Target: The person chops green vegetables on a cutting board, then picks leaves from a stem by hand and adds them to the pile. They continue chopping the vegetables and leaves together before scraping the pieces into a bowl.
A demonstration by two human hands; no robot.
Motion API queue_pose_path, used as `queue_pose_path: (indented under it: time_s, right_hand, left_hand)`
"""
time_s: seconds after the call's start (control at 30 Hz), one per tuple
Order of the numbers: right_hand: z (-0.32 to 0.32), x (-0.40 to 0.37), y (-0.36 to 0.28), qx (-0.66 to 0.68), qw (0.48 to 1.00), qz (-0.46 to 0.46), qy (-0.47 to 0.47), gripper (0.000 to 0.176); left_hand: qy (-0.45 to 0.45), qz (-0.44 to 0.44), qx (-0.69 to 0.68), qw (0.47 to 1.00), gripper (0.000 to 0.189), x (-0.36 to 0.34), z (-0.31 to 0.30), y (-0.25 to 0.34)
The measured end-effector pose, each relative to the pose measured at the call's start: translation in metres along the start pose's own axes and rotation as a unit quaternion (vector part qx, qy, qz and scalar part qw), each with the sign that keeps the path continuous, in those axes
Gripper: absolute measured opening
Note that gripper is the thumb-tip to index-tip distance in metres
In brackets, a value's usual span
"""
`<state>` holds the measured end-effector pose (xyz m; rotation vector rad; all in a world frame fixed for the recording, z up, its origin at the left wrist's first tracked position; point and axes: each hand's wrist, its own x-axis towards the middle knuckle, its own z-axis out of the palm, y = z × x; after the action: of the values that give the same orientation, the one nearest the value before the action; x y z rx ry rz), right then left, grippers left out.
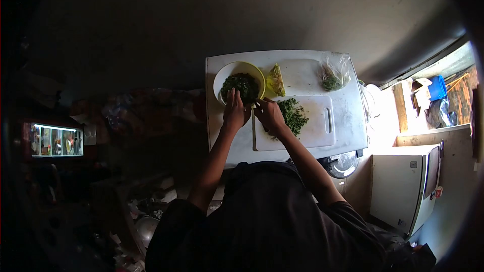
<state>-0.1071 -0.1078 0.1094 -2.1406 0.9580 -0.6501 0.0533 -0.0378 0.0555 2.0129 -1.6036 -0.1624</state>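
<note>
Two grips meet at the far left corner of the white cutting board (pixel 315 126), where it lies just beside a yellow-rimmed bowl (pixel 220 81). The left grip (pixel 236 111) lies over the bowl's near rim, palm down, seemingly to steady it. Whether the fingers clasp the rim or only rest on it, I cannot tell. The right grip (pixel 269 116) sits on the board's corner with its fingertips drawn together and pointing at the bowl's edge. Whether it pinches anything is too small and dim to tell.

The bowl holds a dark heap of chopped greens (pixel 242 84) that fills most of it. A second, looser pile of chopped greens (pixel 294 115) lies on the board just right of the right grip. The bowl seems to be placed close to the board so that the gap between the pile and the bowl is short.

Beyond the board, a pale yellow wedge (pixel 276 79) lies on the white tabletop (pixel 353 126) beside the bowl. Further right is a clear plastic bag (pixel 334 73), knotted or bunched, with more green stalks inside. It is well apart from both grips.

At the tabletop's near right edge a shiny metal lid (pixel 343 164) shows. A white boxy appliance (pixel 403 184) stands to the right in bright light, and a blue container (pixel 437 88) sits on the shelf above it.
</note>
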Motion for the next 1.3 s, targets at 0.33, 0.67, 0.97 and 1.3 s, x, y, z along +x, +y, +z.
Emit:
queue_pose_path:
  time_s: [0.33, 0.67, 0.97, 1.3]
  right_hand:
    - [0.003, -0.006, 0.007, 0.023, 1.0, -0.018, 0.012, 0.034]
    - [0.012, -0.031, -0.003, 0.079, 0.996, -0.023, -0.026, 0.034]
    - [0.002, -0.061, -0.005, 0.099, 0.992, -0.016, -0.078, 0.031]
    - [-0.08, -0.118, 0.075, 0.054, 0.994, 0.088, 0.03, 0.027]
  left_hand:
    - [0.006, 0.03, 0.02, 0.999, 0.031, -0.011, -0.016, 0.006]
    - [-0.01, -0.022, 0.011, 1.0, 0.022, -0.051, -0.035, 0.016]
    - [-0.028, -0.045, -0.005, 0.999, 0.036, -0.081, -0.041, 0.03]
    - [0.029, 0.11, -0.144, 0.983, 0.073, -0.082, -0.008, 0.104]
